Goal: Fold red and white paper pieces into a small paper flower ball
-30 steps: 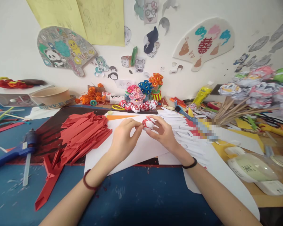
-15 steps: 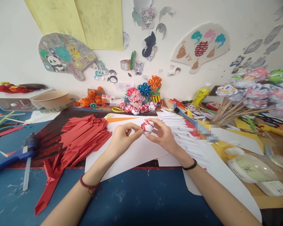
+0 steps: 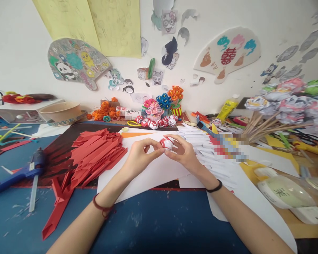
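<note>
A small red-and-white paper rose (image 3: 166,142) is held up over the white paper sheet (image 3: 145,173). My left hand (image 3: 140,155) pinches its left side between thumb and forefinger. On the other side, my right hand (image 3: 184,152) curls its fingers and thumb around the rose. Left of my hands lies a heap of folded red paper strips (image 3: 95,155). Folded white paper strips (image 3: 201,144) are spread out to the right. Several finished red-and-white paper roses (image 3: 153,123) sit in a row farther back.
A blue glue gun (image 3: 31,169) lies at the left. Along the wall stand a round tub (image 3: 59,110), paper flowers in a striped pot (image 3: 176,110) and a yellow bottle (image 3: 228,108). Paper flowers on sticks (image 3: 259,125) and a clear plastic container (image 3: 286,192) are at the right.
The whole view has shifted slightly to the right within the picture. Both hands keep hold of the paper rose, which appears turned a little between the fingers.
</note>
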A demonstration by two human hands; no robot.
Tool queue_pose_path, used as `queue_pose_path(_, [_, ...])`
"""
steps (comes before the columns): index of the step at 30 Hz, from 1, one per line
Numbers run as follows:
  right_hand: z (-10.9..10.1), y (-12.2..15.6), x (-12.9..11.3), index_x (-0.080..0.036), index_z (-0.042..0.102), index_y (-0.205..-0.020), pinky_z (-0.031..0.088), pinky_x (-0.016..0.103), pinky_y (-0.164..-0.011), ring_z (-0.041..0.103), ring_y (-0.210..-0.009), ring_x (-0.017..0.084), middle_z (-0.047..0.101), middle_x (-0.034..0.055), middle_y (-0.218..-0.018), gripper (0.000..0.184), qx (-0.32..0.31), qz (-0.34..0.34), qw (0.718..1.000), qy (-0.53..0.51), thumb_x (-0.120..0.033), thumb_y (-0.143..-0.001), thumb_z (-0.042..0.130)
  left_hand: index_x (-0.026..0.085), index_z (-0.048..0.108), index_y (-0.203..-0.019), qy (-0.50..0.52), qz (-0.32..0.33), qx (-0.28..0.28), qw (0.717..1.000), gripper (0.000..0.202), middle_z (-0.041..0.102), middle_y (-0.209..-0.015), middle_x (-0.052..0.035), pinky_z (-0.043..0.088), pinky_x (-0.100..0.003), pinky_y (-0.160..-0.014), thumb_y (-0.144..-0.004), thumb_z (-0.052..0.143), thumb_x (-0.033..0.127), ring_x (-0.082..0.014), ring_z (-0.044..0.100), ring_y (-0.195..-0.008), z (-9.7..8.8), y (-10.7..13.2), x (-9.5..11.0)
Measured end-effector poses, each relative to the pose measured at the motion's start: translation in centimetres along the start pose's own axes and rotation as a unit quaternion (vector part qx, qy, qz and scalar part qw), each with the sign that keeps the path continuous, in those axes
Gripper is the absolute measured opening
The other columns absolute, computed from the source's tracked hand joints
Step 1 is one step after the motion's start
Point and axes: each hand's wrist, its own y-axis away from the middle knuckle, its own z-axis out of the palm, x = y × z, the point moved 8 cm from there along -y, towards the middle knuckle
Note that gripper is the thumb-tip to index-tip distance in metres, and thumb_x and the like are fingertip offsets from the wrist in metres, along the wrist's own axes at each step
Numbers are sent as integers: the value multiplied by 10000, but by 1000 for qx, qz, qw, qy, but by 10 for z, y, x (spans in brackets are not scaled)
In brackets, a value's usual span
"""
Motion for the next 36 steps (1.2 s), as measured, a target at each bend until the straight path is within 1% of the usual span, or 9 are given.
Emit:
queue_pose_path(5, [1, 0, 1, -267, 629, -1188, 556, 379, -931, 600, -1117, 230, 585, 68, -1219, 477, -5, 14, 1000, -23, -277, -749, 815, 179, 721, -806, 2, 0, -7, 1000, 185, 730, -844, -10, 354, -268, -628, -858, 668, 348, -127, 560, -719, -2, 0, 2])
queue_pose_path(8, [1, 0, 0, -271, 628, -1204, 556, 380, -930, 606, -1124, 235, 604, 63, -1227, 469, -9, 19, 999, -36, -285, -767, 800, 177, 712, -787, -21, 2, 1, 1000, 207, 724, -825, -9, 356, -269, -621, -885, 634, 343, -129, 552, -713, -6, 0, 6])
queue_pose_path(14, [1, 0, -3, -271, 639, -1209, 561, 381, -915, 610, -1139, 249, 615, 64, -1256, 454, -10, 23, 999, -31, -303, -781, 786, 202, 699, -829, -67, 54, 18, 996, 83, 710, -824, 16, 369, -266, -631, -858, 673, 276, -118, 534, -700, -9, 1, 13])
queue_pose_path(17, [1, 0, -4, -270, 641, -1210, 561, 393, -928, 611, -1144, 252, 610, 68, -1267, 461, -11, 22, 999, -32, -303, -776, 790, 212, 682, -843, -80, 72, 35, 994, 35, 692, -806, 23, 376, -262, -636, -856, 672, 242, -116, 526, -705, -10, 3, 16])
queue_pose_path(22, [3, 0, -5, -272, 642, -1212, 561, 391, -943, 607, -1164, 254, 604, 68, -1275, 462, -17, 21, 999, -36, -303, -776, 791, 216, 662, -847, -102, 109, 52, 987, 16, 674, -808, 22, 379, -258, -646, -863, 664, 215, -120, 525, -718, -11, 6, 24])
queue_pose_path(27, [3, 0, -6, -275, 642, -1210, 560, 404, -948, 614, -1156, 258, 615, 68, -1258, 460, -21, 17, 999, -31, -322, -777, 790, 216, 657, -847, -102, 128, 48, 985, 46, 680, -816, 14, 381, -258, -643, -881, 656, 247, -129, 538, -735, -11, 6, 27])
queue_pose_path(31, [3, 0, -6, -277, 632, -1223, 556, 413, -952, 601, -1175, 264, 600, 72, -1290, 469, -19, 19, 1000, -14, -342, -784, 782, 214, 658, -848, -122, 144, 42, 981, 73, 682, -816, 4, 403, -273, -687, -887, 655, 275, -139, 554, -744, -11, 7, 30])
queue_pose_path(36, [2, 0, -5, -266, 634, -1223, 556, 405, -939, 602, -1162, 263, 602, 78, -1275, 471, -19, 20, 1000, -11, -344, -784, 783, 209, 657, -850, -142, 159, 35, 976, 70, 671, -805, -1, 415, -278, -716, -894, 648, 263, -142, 571, -757, -8, 8, 33])
